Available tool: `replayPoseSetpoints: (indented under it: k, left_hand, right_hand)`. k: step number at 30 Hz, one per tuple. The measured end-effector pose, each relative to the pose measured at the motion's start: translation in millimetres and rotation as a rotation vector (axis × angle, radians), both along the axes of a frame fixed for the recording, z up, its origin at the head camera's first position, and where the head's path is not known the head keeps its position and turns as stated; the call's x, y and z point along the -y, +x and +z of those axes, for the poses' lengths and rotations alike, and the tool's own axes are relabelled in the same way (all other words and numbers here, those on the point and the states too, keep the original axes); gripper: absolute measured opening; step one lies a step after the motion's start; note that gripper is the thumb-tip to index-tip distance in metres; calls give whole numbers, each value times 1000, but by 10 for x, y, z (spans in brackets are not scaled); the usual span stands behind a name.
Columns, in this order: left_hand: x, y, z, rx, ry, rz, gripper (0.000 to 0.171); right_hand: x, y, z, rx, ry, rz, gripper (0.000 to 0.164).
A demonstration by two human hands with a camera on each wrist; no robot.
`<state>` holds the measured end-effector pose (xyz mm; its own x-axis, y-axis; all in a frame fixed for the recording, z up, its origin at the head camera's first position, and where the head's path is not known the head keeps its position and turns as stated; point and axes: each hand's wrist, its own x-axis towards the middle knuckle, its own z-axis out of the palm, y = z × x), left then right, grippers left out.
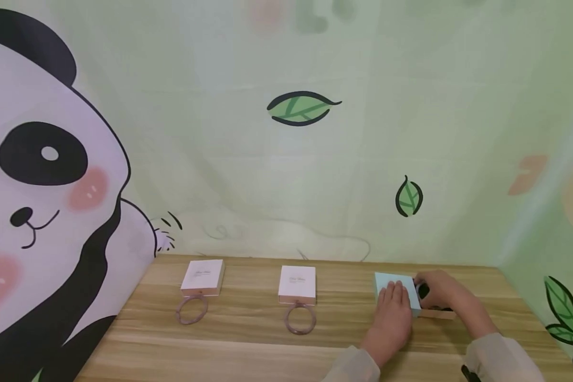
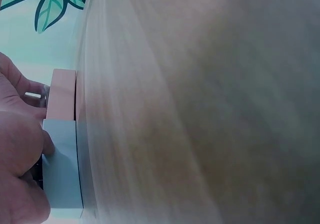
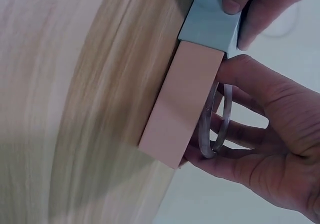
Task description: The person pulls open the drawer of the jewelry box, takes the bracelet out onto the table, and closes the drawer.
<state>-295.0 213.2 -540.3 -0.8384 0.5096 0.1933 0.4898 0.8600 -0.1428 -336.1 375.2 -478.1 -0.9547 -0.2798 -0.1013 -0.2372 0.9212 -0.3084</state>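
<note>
A pale blue box sleeve (image 1: 397, 278) lies at the right of the wooden table, its pink inner tray (image 3: 180, 101) slid partly out to the right. My left hand (image 1: 393, 313) rests on the sleeve, fingers laid straight across the top. In the right wrist view, its thumb touches the sleeve's front side. Over the tray, my right hand (image 1: 439, 291) holds a clear, greyish bangle (image 3: 226, 119) between thumb and fingers. The bangle stands tilted, partly above the tray's rim. Something dark shows inside the tray, mostly hidden by the right hand.
Two white-topped boxes with pink sides, a left one (image 1: 203, 276) and a middle one (image 1: 297, 282), lie on the table (image 1: 229, 355). One purplish bangle (image 1: 191, 310) lies before the left box, another bangle (image 1: 300, 319) before the middle one. A printed panda backdrop (image 1: 210, 132) stands behind.
</note>
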Motion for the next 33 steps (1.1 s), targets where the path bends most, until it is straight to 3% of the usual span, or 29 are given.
replayPoseSetpoints:
  k: [9, 23, 28, 33]
  left_hand:
    - [-19, 19, -19, 39, -36, 28, 49]
    - [-34, 30, -4, 44, -49, 42, 50]
    - [-24, 35, 22, 36, -66, 36, 50]
    - [-18, 37, 38, 39, -49, 25, 49]
  right_hand:
    - [5, 148, 121, -24, -27, 28, 44]
    - [-27, 384, 116, -162, 7, 96, 53]
    - [30, 487, 119, -134, -10, 107, 48]
    - [68, 586, 87, -78, -41, 60, 51]
